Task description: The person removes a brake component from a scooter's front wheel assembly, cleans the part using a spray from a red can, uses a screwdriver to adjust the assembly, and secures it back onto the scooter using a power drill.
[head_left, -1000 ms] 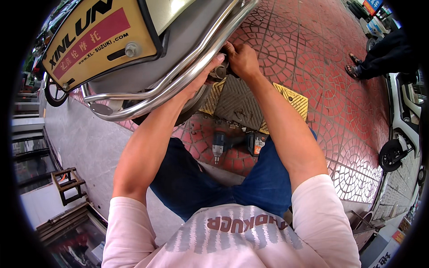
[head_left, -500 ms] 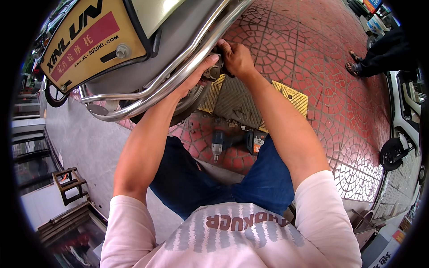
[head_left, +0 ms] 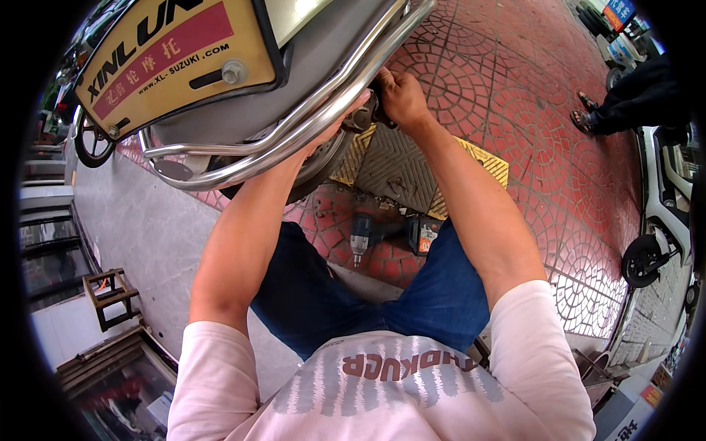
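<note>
A scooter's front or rear end, with grey bodywork (head_left: 323,62), a yellow plate (head_left: 176,70) and chrome guard bars (head_left: 272,158), leans in from the upper left. My left hand (head_left: 344,120) reaches up beside the wheel (head_left: 323,165); the chrome bar covers much of it and its fingers are mostly hidden. Between my hands is a dark, rounded metal part (head_left: 359,120), resembling a brake caliper. My right hand (head_left: 402,97) is closed at the right side of this part, thumb and fingers bent in. What exactly the fingertips press on is hidden.
On the red patterned paving, a cordless impact wrench (head_left: 359,239) with a battery (head_left: 424,234) lies between my knees. Past it is a black-and-yellow ramp (head_left: 397,165). A person in dark trousers (head_left: 636,92) stands at right, near a white scooter (head_left: 665,184). A wooden stool (head_left: 110,300) stands left.
The scooter's plate and bars have shifted right in view, and the bar now covers more of my left hand. My right hand has shifted slightly right and down, still at the metal part.
</note>
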### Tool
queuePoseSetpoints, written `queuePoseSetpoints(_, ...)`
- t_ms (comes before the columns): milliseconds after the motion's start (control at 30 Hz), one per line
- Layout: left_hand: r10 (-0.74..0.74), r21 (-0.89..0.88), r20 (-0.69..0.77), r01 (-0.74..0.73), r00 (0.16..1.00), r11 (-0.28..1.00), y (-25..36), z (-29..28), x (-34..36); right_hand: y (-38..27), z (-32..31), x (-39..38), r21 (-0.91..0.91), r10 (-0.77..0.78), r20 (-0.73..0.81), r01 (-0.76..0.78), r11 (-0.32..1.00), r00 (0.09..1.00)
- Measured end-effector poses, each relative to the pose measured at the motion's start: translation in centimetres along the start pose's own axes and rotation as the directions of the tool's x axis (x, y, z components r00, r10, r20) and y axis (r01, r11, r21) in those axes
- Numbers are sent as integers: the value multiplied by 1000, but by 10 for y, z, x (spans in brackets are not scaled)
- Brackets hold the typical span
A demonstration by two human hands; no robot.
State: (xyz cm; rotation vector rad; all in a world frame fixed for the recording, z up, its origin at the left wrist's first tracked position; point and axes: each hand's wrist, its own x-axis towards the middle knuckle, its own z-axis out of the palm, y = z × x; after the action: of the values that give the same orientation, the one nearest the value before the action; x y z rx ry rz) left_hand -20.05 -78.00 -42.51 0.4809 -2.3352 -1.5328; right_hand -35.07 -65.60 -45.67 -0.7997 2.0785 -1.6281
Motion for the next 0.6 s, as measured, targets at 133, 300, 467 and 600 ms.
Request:
queuePoseSetpoints(133,24,23,-23,-24,999,999,4,0,-2,-3,-1,-4,67,-4,-5,4,998,1000)
queuePoseSetpoints(300,110,104,-38,-106,993,989,5,-2,-2,-3,-2,-1,65,32,21,-33,997,999)
queuePoseSetpoints(467,80,48,-11,-80,997,996,3,-1,-1,-3,-4,-2,20,-9,7,9,1000,1000)
queuePoseSetpoints(600,39,-37,25,-38,999,999,-4,8,0,-15,-2,-6,-219,35,-56,-47,975,998)
